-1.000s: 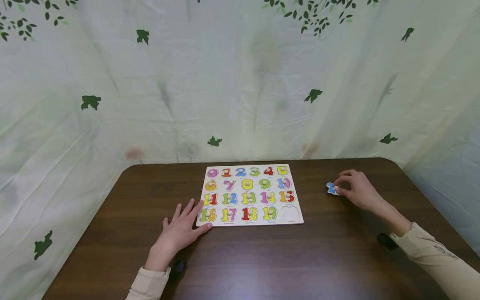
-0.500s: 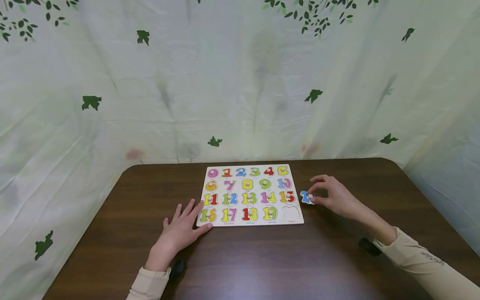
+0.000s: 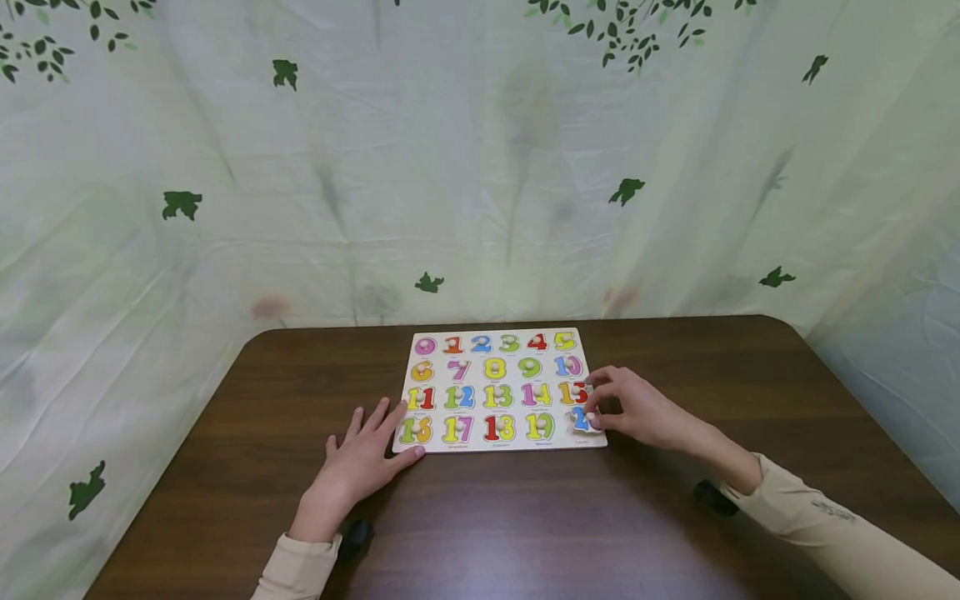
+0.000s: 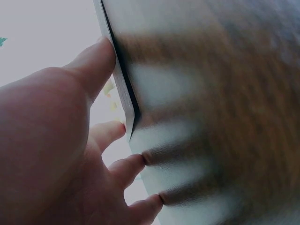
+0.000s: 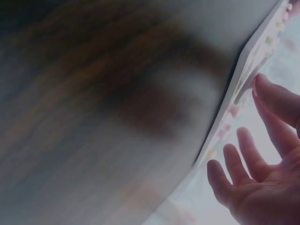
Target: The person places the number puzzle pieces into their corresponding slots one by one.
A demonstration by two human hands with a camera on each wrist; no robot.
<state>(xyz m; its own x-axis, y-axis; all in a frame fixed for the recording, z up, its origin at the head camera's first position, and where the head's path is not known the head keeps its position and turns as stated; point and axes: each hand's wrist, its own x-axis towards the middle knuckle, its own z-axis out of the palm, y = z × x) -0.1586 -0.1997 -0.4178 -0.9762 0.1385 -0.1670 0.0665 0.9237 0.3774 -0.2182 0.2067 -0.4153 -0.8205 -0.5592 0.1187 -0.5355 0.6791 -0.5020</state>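
A white number puzzle board (image 3: 480,443) lies flat on the table, its colourful number pieces with knobs set in rows. My right hand (image 3: 637,408) pinches the blue number 20 piece (image 3: 580,419) between thumb and forefinger, at the board's lower right slot. In the right wrist view the piece (image 5: 244,89) sits slightly raised and tilted from the board; its right part is hidden by the fingers in the head view. My left hand (image 3: 360,461) rests with spread fingers at the board's lower left corner, the thumb (image 4: 96,61) along its near edge.
The brown wooden table (image 3: 525,525) extends around the board. Behind it hangs a pale curtain (image 3: 465,167) with green leaf prints. A dark wrist device (image 3: 715,498) sits under the right sleeve, another (image 3: 356,540) by the left.
My right hand has carried the number 20 piece leftward from the table on the right, past the board's right edge, to the lower right slot. The left hand has stayed still.
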